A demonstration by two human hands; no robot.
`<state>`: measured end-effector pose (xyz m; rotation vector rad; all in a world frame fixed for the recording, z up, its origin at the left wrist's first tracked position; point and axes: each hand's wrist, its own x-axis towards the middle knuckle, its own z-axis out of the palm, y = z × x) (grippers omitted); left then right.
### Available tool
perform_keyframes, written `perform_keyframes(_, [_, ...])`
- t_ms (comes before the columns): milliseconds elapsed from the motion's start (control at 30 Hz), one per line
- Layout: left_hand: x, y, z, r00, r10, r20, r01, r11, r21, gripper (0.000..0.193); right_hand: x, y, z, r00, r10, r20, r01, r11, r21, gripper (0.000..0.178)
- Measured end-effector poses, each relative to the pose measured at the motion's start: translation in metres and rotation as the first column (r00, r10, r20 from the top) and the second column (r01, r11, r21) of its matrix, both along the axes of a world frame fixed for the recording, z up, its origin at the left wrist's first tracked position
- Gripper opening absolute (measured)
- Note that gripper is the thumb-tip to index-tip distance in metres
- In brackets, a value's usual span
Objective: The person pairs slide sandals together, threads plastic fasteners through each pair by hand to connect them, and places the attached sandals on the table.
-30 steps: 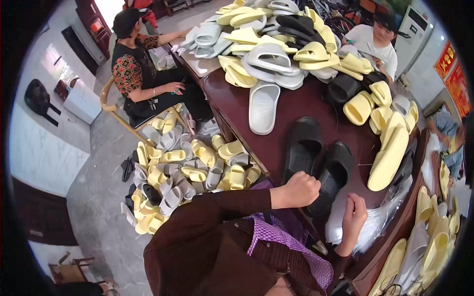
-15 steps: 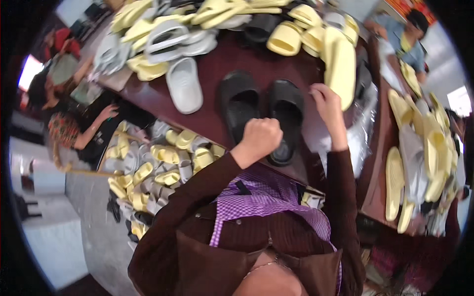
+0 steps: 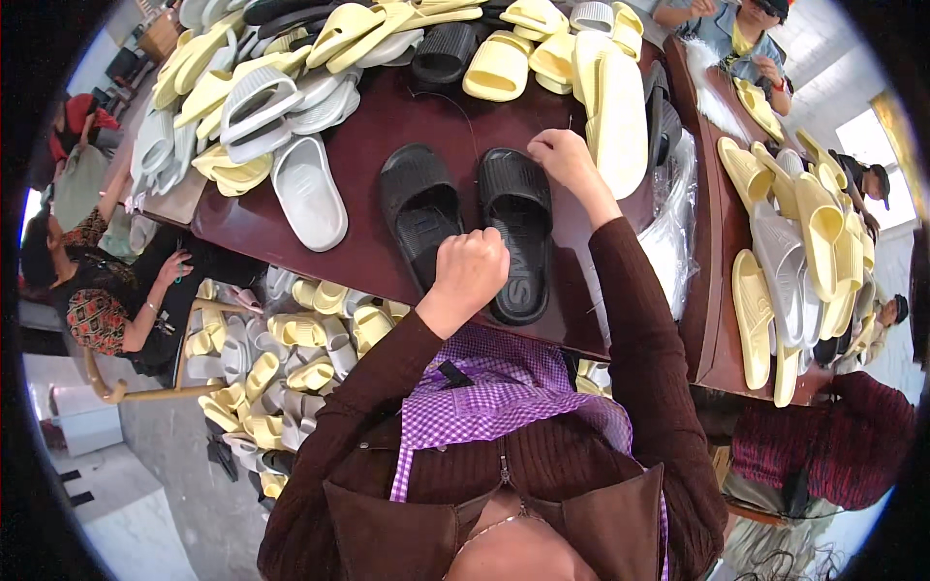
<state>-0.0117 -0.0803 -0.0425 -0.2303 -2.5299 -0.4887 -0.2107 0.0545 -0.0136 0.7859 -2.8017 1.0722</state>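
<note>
Two black slide slippers lie side by side on the dark red table, toes pointing away from me: the left slipper (image 3: 418,184) and the right slipper (image 3: 515,184). My left hand (image 3: 473,271) is closed in a fist over the inner edge of the left slipper, near the gap between the pair. Whatever it holds, if anything, is hidden. Beside the toe of the right slipper, my right hand (image 3: 572,163) is pinched, thumb against fingers. Nothing I can name shows in that pinch. A thin, thread-like line curves across the table beyond the toes.
Yellow, grey and black slippers are piled along the far side; a grey slipper (image 3: 310,194) lies left and a long yellow slipper (image 3: 618,126) right. Clear plastic (image 3: 678,232) hangs at the right edge. More slippers fill the lower left. Other people sit on both sides.
The view has shifted, so the table and slippers appear further left. My right hand has come closer to the right slipper's toe. My left hand stays closed over the left slipper's inner edge.
</note>
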Motion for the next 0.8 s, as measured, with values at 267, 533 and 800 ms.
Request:
perform_keyframes(267, [-0.002, -0.006, -0.003, 1.0, -0.024, -0.004, 0.024, 1.0, 0.009, 0.016, -0.006, -0.041, -0.003, 0.983, 0.144, 0.115, -0.159, 0.979, 0.13, 0.026])
perform_keyframes(533, [-0.002, -0.037, 0.003, 0.996, -0.087, -0.034, 0.087, 0.996, -0.008, 0.013, 0.0, -0.053, -0.005, 0.978, 0.049, 0.203, -0.05, 0.999, 0.004, 0.026])
perform_keyframes(800, [-0.009, -0.066, -0.002, 0.98, -0.193, -0.048, 0.196, 0.978, 0.064, 0.011, 0.003, -0.071, -0.012, 1.0, 0.001, -0.004, -0.002, 0.975, -0.222, 0.016])
